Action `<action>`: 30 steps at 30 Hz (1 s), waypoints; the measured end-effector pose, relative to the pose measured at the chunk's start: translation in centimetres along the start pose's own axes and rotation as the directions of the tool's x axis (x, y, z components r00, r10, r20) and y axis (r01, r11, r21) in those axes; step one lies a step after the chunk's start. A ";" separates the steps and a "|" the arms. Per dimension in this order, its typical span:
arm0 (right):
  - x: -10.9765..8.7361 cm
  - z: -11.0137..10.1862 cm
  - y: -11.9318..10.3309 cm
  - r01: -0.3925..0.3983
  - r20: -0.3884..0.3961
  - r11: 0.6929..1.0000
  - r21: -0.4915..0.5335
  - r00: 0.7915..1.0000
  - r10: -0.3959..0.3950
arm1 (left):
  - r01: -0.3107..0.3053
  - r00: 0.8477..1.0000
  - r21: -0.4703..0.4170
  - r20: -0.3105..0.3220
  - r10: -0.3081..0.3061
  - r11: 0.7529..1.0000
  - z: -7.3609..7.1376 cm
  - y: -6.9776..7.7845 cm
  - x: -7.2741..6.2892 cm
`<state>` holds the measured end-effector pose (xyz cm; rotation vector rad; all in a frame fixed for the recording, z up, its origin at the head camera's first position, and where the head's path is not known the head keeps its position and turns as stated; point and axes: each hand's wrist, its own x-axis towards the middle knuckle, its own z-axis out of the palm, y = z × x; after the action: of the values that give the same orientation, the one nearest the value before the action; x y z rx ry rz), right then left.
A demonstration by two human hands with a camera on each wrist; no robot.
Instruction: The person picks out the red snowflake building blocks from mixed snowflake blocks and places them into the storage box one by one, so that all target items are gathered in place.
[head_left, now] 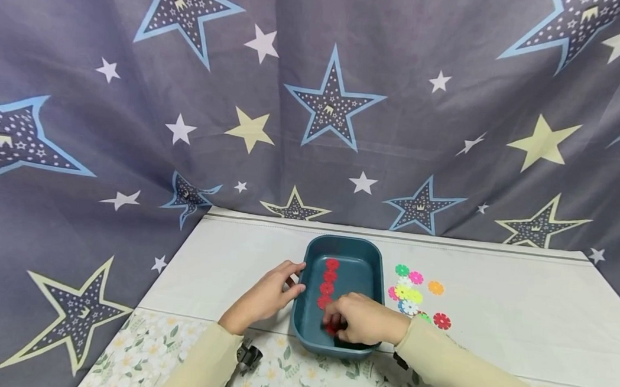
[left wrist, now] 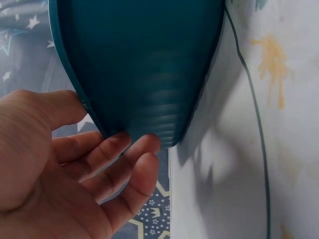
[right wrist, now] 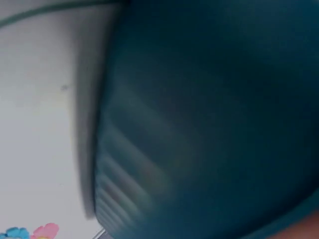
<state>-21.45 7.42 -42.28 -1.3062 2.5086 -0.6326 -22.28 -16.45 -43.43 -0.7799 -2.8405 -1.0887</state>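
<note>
A dark teal rectangular tray [head_left: 297, 329] stands on the table. Inside, several red flower-shaped plastic discs [head_left: 327, 288] form a row along its length. My left hand [head_left: 269, 294] touches the tray's left side; in the left wrist view its thumb lies at the rim and relaxed fingertips rest against the outer wall. My right hand [head_left: 361, 320] reaches into the near part of the tray, its fingers curled about another red flower disc [head_left: 330, 330], which they partly cover. The right wrist view shows mostly the tray's outer wall [right wrist: 199, 124], with skin at the lower right corner.
Right of the tray lies a loose group of flower discs in green, pink, white, yellow and blue [head_left: 410, 294]. An orange disc [head_left: 435, 287] and a red disc [head_left: 442, 321] lie at its edge. A star-patterned curtain [head_left: 311, 176] hangs behind the table.
</note>
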 end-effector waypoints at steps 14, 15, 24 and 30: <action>-0.4 0.0 0.0 0.015 0.055 1.000 -0.002 0.998 -0.015 | -0.020 1.000 -0.007 -0.013 0.020 1.000 0.0 0.1 0.0; -0.4 0.0 0.1 0.015 0.052 1.000 -0.004 0.999 -0.015 | -0.018 1.000 -0.007 -0.012 0.018 1.000 0.0 0.1 0.0; -1.6 -1.6 0.5 0.066 -0.082 0.997 -0.031 0.994 -0.068 | -0.011 1.000 -0.016 0.002 0.011 1.000 -0.1 0.2 0.0; -4.7 -4.7 1.9 0.004 -0.275 0.999 -0.040 0.961 -0.015 | 0.003 1.000 -0.013 0.005 -0.003 1.000 0.0 0.1 0.0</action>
<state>-22.05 13.47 -38.98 -1.3252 2.7469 -0.8232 -22.21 -16.41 -43.38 -0.7806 -2.8420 -1.1080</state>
